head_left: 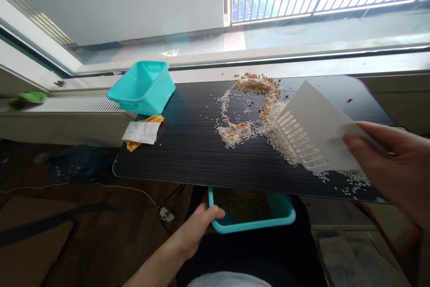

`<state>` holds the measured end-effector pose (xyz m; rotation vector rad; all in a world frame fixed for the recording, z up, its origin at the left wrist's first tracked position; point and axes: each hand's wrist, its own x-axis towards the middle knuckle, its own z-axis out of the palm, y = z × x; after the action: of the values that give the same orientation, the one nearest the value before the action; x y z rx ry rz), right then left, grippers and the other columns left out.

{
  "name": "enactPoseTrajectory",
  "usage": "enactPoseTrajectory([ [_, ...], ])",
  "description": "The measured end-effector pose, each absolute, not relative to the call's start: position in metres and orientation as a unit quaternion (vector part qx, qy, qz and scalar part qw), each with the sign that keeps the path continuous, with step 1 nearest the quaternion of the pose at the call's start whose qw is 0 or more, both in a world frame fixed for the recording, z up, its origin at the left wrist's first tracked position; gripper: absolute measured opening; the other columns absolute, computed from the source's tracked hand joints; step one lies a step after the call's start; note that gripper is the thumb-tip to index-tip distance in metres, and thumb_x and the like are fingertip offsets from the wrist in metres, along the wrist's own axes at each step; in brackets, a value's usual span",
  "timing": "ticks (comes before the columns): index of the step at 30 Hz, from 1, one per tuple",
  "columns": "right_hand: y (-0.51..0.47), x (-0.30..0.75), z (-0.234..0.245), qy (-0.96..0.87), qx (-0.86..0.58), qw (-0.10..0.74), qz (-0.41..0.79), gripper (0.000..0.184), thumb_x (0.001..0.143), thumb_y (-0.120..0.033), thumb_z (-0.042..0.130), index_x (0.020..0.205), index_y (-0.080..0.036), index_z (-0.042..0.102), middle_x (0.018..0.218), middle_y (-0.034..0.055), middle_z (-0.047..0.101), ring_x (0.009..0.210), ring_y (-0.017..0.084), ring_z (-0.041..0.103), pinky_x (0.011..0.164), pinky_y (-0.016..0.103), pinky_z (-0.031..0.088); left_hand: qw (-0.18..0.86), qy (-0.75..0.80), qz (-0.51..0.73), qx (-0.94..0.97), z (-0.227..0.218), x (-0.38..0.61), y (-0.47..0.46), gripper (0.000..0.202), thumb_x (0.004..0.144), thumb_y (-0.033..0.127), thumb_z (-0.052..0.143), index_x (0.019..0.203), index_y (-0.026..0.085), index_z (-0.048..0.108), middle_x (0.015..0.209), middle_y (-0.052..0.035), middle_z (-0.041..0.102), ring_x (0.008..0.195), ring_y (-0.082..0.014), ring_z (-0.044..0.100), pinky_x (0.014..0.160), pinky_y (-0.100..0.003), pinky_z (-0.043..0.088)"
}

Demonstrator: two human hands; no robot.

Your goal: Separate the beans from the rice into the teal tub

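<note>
My right hand (393, 166) grips a white slotted scraper card (312, 126), its slotted edge resting by the white rice (282, 141) on a black ribbed table (188, 152). Rice and yellow-brown beans (262, 87) lie mixed in a scattered pile on the table's middle. My left hand (196, 229) holds the rim of a teal bin (278, 220) below the table's front edge. That bin has brown beans inside.
A second teal bin (143, 87) sits tilted at the table's back left corner. A white packet on an orange cloth (141, 134) lies beside it. A window sill and railing run behind. A green object (28, 98) rests on the left ledge. A cable crosses the floor.
</note>
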<state>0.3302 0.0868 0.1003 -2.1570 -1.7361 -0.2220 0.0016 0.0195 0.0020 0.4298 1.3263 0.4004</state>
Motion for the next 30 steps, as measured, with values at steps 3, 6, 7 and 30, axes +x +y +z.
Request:
enactPoseTrajectory([
  [3,0.093,0.320,0.109,-0.604,-0.779,0.163,-0.047,0.057,0.078,-0.064,0.040,0.106,-0.028,0.076,0.072,0.0067,0.069,0.076,0.030,0.065,0.064,0.041,0.046,0.750,0.605,0.179,0.200,0.003,0.001,0.020,0.039,0.068,0.035,0.067,0.101,0.016,0.061,0.095,-0.0041,0.065,0.094,-0.0209,0.057,0.086,-0.035,0.049],
  [6,0.092,0.317,0.113,-0.594,-0.785,0.169,-0.039,0.058,0.077,-0.064,0.040,0.106,-0.029,0.076,0.070,0.0062,0.066,0.076,0.030,0.064,0.062,0.040,0.045,0.749,0.604,0.183,0.199,0.005,0.002,0.020,0.038,0.069,0.033,0.067,0.102,0.016,0.061,0.094,-0.0038,0.066,0.093,-0.0206,0.057,0.085,-0.034,0.049],
  [7,0.091,0.317,0.114,-0.592,-0.786,0.170,-0.042,0.057,0.077,-0.064,0.040,0.107,-0.029,0.076,0.073,0.0067,0.067,0.078,0.031,0.064,0.062,0.040,0.044,0.750,0.603,0.186,0.199,0.005,0.002,0.020,0.038,0.069,0.033,0.067,0.103,0.016,0.061,0.094,-0.0036,0.066,0.093,-0.0204,0.058,0.084,-0.034,0.049],
  [30,0.075,0.301,0.110,-0.674,-0.698,0.237,0.045,0.041,0.078,-0.059,0.051,0.088,-0.032,0.079,0.062,-0.0010,0.072,0.042,0.015,0.056,0.042,0.028,0.042,0.751,0.600,0.204,0.185,0.004,0.002,0.019,0.032,0.069,0.031,0.068,0.096,0.016,0.061,0.089,-0.0026,0.066,0.087,-0.0184,0.060,0.078,-0.031,0.049],
])
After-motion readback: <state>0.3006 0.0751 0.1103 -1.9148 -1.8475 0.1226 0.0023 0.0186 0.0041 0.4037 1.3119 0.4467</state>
